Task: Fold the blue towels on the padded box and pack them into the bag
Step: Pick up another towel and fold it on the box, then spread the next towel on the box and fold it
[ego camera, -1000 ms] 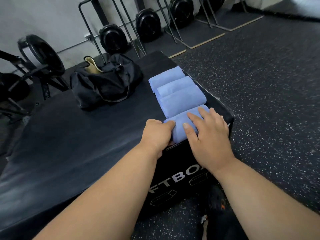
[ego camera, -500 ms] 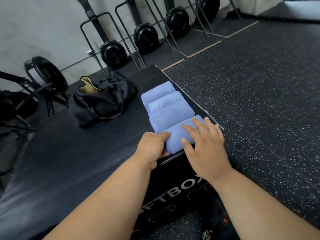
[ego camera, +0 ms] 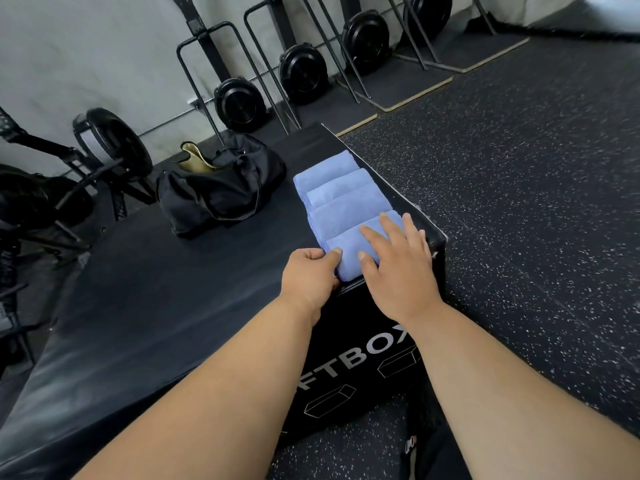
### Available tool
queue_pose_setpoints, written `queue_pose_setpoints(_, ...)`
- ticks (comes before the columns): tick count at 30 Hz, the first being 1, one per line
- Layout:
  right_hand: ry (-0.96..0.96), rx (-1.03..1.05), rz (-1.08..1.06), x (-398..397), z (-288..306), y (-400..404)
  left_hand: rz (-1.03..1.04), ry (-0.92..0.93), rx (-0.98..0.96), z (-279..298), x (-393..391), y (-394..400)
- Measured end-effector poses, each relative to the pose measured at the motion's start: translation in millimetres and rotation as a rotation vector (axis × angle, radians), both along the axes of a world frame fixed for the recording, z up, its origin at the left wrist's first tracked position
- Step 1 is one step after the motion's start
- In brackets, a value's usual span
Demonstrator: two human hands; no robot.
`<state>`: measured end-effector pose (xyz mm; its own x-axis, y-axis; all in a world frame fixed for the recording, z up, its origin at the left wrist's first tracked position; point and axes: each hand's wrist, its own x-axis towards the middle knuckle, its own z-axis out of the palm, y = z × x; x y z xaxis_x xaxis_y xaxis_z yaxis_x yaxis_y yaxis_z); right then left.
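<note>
Several folded blue towels [ego camera: 337, 199] lie in an overlapping row along the right edge of the black padded box [ego camera: 173, 289]. My right hand [ego camera: 394, 268] lies flat with spread fingers on the nearest towel [ego camera: 346, 251]. My left hand [ego camera: 311, 275] grips that towel's left end, thumb on top and fingers curled at its edge near the box's front corner. The black duffel bag [ego camera: 218, 192] sits open on the box to the far left of the towels, a tan lining showing at its mouth.
Black weight plates [ego camera: 239, 105] on metal stands line the grey wall behind the box. An exercise machine [ego camera: 52, 188] stands at the left. Speckled rubber floor [ego camera: 519, 202] spreads to the right of the box.
Both hands stay on the nearest towel; my right hand's fingers have spread a little further over it. The camera has tilted down, so everything sits lower in the frame.
</note>
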<state>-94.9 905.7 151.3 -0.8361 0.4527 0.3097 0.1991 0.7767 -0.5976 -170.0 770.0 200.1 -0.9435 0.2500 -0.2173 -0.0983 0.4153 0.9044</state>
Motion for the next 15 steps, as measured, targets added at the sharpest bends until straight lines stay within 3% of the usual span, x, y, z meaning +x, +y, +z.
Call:
queue_pose_setpoints(10,0.027,0.116,-0.052,-4,10,-15,-0.019,-0.075,0.075,9,-3,-15)
queue_pose_setpoints(15,0.14,0.081,0.161,-7,26,-63,-0.018,-0.03,0.097,17,5,-73)
